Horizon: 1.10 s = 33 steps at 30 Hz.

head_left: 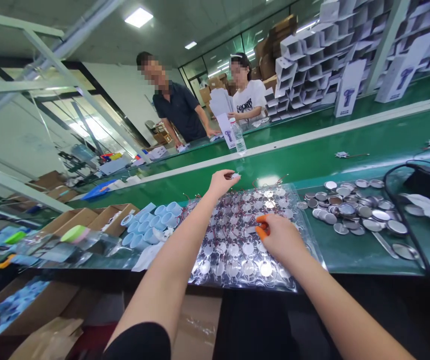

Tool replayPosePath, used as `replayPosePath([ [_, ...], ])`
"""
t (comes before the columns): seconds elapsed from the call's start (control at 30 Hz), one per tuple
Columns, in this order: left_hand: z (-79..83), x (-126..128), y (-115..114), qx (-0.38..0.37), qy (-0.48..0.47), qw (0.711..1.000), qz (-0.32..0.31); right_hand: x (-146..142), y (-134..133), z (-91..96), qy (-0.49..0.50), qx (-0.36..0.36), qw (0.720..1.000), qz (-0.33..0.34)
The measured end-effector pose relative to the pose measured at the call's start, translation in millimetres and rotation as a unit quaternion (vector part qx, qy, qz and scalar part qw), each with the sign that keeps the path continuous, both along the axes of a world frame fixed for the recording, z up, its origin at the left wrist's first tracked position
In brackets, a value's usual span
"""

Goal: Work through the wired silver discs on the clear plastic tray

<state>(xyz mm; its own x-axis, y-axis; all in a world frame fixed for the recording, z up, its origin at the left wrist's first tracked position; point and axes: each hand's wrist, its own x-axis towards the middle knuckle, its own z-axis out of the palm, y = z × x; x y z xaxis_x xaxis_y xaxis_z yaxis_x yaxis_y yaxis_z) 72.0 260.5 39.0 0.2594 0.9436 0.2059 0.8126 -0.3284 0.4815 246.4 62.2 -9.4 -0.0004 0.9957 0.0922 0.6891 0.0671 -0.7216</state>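
Note:
My left hand (223, 183) reaches over the far edge of a clear plastic tray (305, 250). Its fingers are closed on a small white part (235, 176) whose shape is mostly hidden. Rows of round silvery discs (233, 250) with thin reddish wires fill the tray. My right hand (280, 237) hovers low over the tray's right half, with orange finger cots (263, 227) on thumb and forefinger. Those fingertips are pinched together. A pale, thin piece shows by them, too blurred to name.
Loose metal discs (346, 207) lie right of the tray, beside a black cable (398, 210). Light-blue cups (154, 222) and open cardboard boxes (102, 220) stand left. Beyond are a water bottle (239, 140), stacked white boxes (308, 65) and two people (179, 110) across the bench.

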Motion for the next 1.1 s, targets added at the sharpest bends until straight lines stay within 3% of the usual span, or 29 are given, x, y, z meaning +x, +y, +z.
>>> replayPosePath([
  [0.13,-18.1,-6,29,-0.039,0.046,0.997,0.046,-11,2,-4.2,-0.057,-0.004,0.998,0.004],
  [0.23,-20.0,-19,26,-0.054,0.074,0.994,0.062,-16,4,-4.0,-0.067,-0.013,0.997,-0.019],
  [0.3,-10.5,-36,14,-0.045,0.081,0.994,0.053,-18,5,-3.8,-0.07,-0.022,0.997,-0.024],
  [0.4,13.2,-75,-26,-0.012,0.083,0.996,0.038,-21,7,-5.2,-0.058,-0.032,0.997,-0.03],
  [0.53,29.2,-139,-119,0.034,0.03,0.998,0.047,-21,11,-10.8,-0.015,-0.036,0.998,-0.044],
  [0.63,14.1,-175,-197,0.051,0.024,0.994,0.097,-18,11,-13.2,0.021,-0.021,0.998,-0.057],
  [0.73,-13.0,-189,-252,0.043,0.065,0.988,0.132,-14,9,-11.6,0.051,-0.001,0.997,-0.055],
  [0.8,-29.1,-188,-270,0.037,0.075,0.988,0.127,-12,6,-9.0,0.062,0.006,0.997,-0.052],
  [0.9,-43.4,-180,-273,0.057,0.083,0.989,0.108,-9,4,-5.3,0.088,0.002,0.995,-0.056],
  [1.0,-46.1,-173,-264,0.07,0.082,0.987,0.122,-7,2,-3.1,0.112,-0.01,0.992,-0.061],
  [1.1,-39.3,-173,-259,0.035,0.014,0.984,0.172,-6,0,-1.1,0.129,-0.016,0.989,-0.063],
])
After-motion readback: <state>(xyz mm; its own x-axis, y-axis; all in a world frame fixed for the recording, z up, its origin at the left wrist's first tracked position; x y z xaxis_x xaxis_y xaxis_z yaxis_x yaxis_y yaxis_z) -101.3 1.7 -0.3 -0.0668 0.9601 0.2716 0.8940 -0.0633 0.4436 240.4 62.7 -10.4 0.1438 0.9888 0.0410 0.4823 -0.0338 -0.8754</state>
